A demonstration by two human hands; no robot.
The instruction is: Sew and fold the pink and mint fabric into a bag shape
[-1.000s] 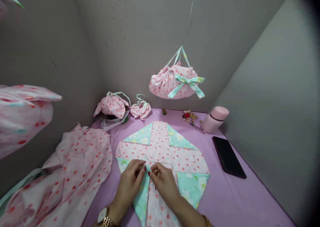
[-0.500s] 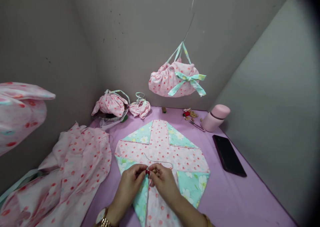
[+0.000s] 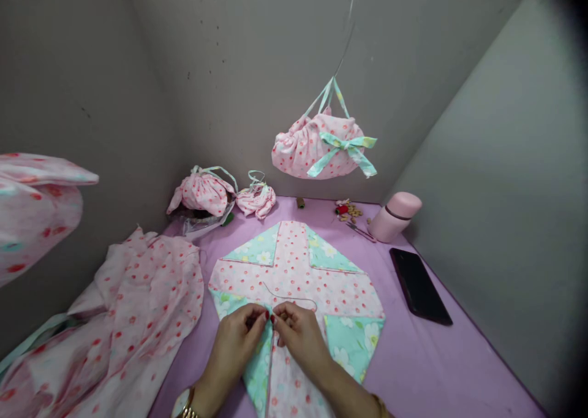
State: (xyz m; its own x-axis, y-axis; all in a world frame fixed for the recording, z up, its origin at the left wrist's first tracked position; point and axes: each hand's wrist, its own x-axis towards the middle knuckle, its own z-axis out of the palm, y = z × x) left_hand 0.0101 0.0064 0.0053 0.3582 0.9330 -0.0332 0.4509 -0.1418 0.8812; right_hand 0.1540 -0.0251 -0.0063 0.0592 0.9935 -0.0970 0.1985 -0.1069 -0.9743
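Observation:
A pink dotted fabric piece (image 3: 294, 271) with green floral corner patches lies flat on the purple-covered table. My left hand (image 3: 241, 332) is closed in a pinch on the fabric at the inner corner of the lower left green patch (image 3: 260, 369). Right beside it, the fingertips of my right hand (image 3: 296, 329) are pinched together at the same seam. Whatever they hold is too small to make out. A dark thread (image 3: 290, 297) curves across the cloth just beyond my fingers.
A pink bottle (image 3: 395, 217), a black phone (image 3: 420, 286), thread snips (image 3: 361, 231), a red thread spool (image 3: 342, 209) and peanuts (image 3: 353, 212) are at right. Crumpled dotted fabric (image 3: 151, 289) covers the left side. A gathered pouch (image 3: 321, 145) hangs above the back edge.
My fingertips have shifted slightly at the seam, with a small gap now between the two hands. The fabric and thread lie nearly as before.

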